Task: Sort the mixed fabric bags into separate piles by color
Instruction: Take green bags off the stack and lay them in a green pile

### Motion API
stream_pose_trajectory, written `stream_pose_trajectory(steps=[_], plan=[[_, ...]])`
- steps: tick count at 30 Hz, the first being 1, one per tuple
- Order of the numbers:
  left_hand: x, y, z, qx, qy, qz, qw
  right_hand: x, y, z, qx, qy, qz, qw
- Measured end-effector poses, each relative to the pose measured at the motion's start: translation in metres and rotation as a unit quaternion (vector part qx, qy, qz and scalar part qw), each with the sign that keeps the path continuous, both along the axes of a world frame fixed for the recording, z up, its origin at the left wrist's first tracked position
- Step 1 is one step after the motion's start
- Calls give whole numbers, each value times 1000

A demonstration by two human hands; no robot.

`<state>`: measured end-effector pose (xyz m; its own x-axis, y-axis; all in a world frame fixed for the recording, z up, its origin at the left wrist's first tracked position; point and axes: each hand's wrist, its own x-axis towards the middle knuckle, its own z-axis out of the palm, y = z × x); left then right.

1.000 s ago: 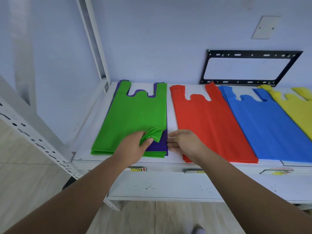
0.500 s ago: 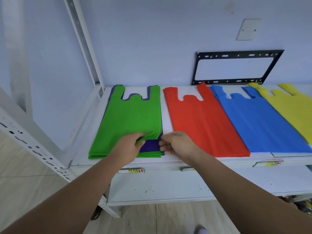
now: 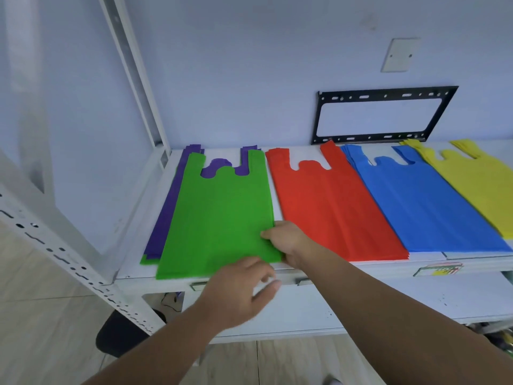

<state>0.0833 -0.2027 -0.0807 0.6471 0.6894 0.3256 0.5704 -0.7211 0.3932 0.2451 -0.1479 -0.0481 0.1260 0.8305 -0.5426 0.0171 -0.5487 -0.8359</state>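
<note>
Green bag [image 3: 219, 218], top of the mixed left stack on the table [image 3: 361, 270]: right hand [image 3: 288, 243] pinched its near-right edge, left hand [image 3: 238, 293] open, empty; best slid off flat, sparing the purple bags [image 3: 166, 209] beneath.

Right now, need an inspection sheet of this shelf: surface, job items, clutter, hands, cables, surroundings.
Surface: white shelf, bags laid flat in a row.
Job's things: green bag on top of purple bags, another green layer showing at the bottom left corner; red pile, blue pile, yellow pile to the right.
Clutter: stickers on the shelf's front edge.
Hands: right hand grips the green bag's right edge; left hand open at the shelf's front edge, blurred.
Cables: nothing seen.
Surroundings: black wall bracket, wall plate, perforated shelf upright.
</note>
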Motion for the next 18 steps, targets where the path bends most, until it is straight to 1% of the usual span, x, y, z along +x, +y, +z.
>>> stream_pose_trajectory(steps=[2,4,6,7,8,9,10,11,12,13,14,15,16,18], plan=[[-1,-4,-4,-25,-31,-5,999,-2,1,3,14,10,-16,1000],[-9,1,-7,-23,-38,47,998,0,5,10,17,56,-44,997],[-21,7,-7,-22,-24,120,992,9,8,20,15,73,-59,995],[-26,11,-5,-54,-41,157,985,16,9,26,17,75,-57,995],[-29,15,1,-111,-91,197,970,24,8,32,17,78,-51,996],[-33,21,9,-205,-190,239,930,32,7,37,16,75,-40,996],[-37,28,19,-328,-325,265,847,40,5,41,13,68,-27,997],[-41,37,26,-442,-461,255,726,49,3,43,11,60,-14,998],[-48,44,32,-527,-557,224,601,58,0,45,10,53,-4,999],[-55,51,38,-585,-599,198,510,65,-3,46,11,43,8,999],[-59,56,44,-627,-595,179,469,71,-7,48,14,27,22,999],[-58,60,46,-655,-567,170,469,77,-11,50,17,9,36,999],[-54,62,47,-673,-530,172,487,83,-15,52,19,-6,45,999],[-32,68,49,-660,-453,220,558,93,-23,56,26,-16,43,999]])
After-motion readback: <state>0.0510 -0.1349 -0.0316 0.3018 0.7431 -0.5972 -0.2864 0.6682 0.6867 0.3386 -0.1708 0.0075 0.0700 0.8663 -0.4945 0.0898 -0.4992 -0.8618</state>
